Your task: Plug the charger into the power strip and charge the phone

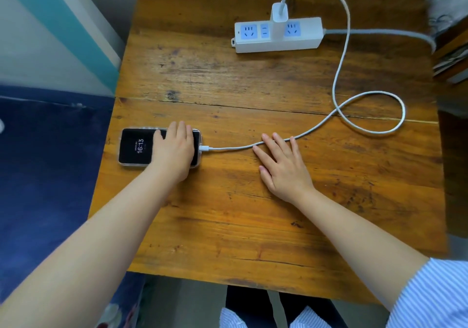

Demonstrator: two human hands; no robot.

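A black phone [136,148] in a clear case lies face up at the table's left edge, its screen lit and showing 16:13. My left hand [174,153] rests flat on its right half. A white cable [344,56] sits plugged into the phone's right end, runs right under my right hand's fingers, loops, and rises to a white charger [278,16]. The charger stands plugged into a white power strip [278,39] at the back of the table. My right hand [281,165] lies flat on the wood, fingers spread, holding nothing.
The wooden table [228,221] has a crack across its middle. The strip's grey cord [379,32] leaves to the right. A dark blue surface [45,175] lies to the left, and stacked items [453,59] sit at the right edge.
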